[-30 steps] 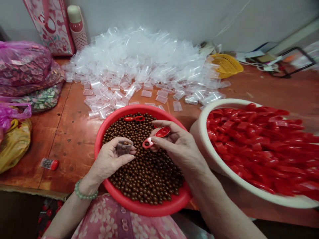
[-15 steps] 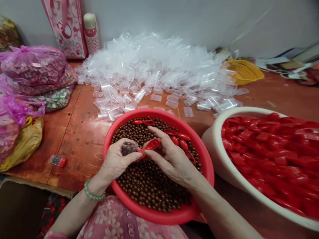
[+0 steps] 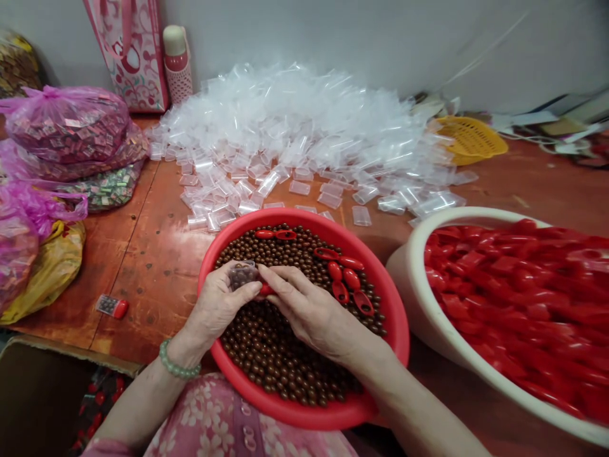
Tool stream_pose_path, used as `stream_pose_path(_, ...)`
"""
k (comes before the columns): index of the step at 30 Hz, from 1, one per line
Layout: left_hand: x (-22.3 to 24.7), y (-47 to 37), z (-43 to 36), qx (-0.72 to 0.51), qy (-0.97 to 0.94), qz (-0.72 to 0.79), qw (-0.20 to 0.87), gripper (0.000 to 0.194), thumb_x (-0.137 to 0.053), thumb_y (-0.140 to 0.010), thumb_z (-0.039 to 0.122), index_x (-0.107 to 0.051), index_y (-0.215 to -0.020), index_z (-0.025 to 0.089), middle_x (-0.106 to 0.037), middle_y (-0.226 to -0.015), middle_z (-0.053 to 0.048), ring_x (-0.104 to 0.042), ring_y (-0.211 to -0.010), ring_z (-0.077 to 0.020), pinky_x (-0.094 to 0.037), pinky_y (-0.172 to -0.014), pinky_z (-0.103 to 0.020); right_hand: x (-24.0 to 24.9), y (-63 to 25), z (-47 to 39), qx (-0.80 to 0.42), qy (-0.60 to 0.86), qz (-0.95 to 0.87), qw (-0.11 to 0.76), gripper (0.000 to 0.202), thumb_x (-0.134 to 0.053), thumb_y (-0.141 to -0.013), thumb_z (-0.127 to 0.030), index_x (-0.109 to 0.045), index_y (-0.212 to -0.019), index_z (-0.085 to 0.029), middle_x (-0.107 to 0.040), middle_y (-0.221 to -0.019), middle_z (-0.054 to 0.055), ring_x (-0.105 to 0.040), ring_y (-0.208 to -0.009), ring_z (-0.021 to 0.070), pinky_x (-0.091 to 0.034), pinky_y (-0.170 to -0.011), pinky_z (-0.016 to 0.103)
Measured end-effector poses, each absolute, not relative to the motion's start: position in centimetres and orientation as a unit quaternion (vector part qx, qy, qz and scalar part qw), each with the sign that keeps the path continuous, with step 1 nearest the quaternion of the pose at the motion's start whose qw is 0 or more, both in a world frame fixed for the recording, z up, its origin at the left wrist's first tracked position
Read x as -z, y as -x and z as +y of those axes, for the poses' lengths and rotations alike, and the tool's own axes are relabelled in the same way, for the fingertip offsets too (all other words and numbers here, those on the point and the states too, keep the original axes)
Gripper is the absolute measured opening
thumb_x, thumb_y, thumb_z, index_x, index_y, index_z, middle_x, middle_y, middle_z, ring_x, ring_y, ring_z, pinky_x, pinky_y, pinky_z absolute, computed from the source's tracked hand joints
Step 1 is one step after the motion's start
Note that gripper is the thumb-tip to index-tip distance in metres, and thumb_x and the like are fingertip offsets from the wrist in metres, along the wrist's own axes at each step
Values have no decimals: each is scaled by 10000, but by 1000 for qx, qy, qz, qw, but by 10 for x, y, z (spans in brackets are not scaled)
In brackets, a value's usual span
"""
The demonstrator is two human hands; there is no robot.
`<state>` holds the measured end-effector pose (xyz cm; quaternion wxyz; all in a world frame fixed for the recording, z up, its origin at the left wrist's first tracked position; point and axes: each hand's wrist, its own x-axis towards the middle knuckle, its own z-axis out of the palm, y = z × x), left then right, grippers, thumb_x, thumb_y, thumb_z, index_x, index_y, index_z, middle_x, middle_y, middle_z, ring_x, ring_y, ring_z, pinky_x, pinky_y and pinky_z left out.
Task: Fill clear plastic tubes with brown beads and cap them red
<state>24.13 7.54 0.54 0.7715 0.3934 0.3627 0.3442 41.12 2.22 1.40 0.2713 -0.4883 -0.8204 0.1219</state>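
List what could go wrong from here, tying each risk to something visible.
The small clear container in the left hand could tip and spill the brown balls inside. The red plastic piece, mostly hidden by the right hand, might slip into the red basin below. A bump to the white tub could scatter its heaped red plastic caps.

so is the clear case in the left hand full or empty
Not empty: dark balls show through the case. Whether it's full, cannot tell; the left hand covers part.

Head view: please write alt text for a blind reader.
Left hand holds a small clear container, right hand a red piece, above a red basin of brown balls. A white tub of red pieces stands beside it.
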Motion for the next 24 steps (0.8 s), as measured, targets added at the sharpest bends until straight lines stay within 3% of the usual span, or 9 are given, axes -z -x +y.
stream_pose_path(3,-9,-241,75,-341,-402,362,769,282,-733,-697,184,-625,-955,147,-668,-949,-20,-614,-886,-131,-480,-880,-270,-11,-410,22,-102,493,-821,268,553,-430,-969,-149,-280,-1499,-196,-583,-1174,167,-652,-1020,224,-603,-829,347)
stream_pose_path(8,-12,-242,75,-305,-448,360,759,240,-649,-775,218,-594,-998,150,-657,-971,-43,-618,-879,-151,-507,-847,-301,-9,-414,23,-132,501,-786,337,429,-474,-947,-124,-493,-1367,-210,-640,-1078,118,-669,-937,191,-595,-804,314)
stream_pose_path(14,-12,-243,67,-239,-716,333,565,140,-524,-877,192,-624,-974,182,-663,-946,-58,-600,-892,-177,-460,-856,-313,-9,-427,26,-226,605,-619,448,281,-597,-901,-227,-609,-1181,-229,-704,-1060,68,-682,-949,197,-568,-871,368)
stream_pose_path(20,-21,-241,72,-220,-556,301,743,173,-607,-841,243,-613,-995,165,-701,-970,-64,-653,-955,-179,-473,-905,-310,-10,-427,27,-300,608,-538,500,210,-655,-862,-333,-627,-1040,-225,-705,-928,31,-679,-772,156,-582,-720,305)
stream_pose_path(24,-21,-241,76,-216,-556,300,744,180,-639,-813,251,-656,-967,158,-699,-973,-61,-641,-928,-179,-472,-891,-312,-19,-422,26,-353,582,-497,538,226,-687,-841,-379,-643,-1013,-238,-701,-885,11,-674,-682,136,-591,-660,285)
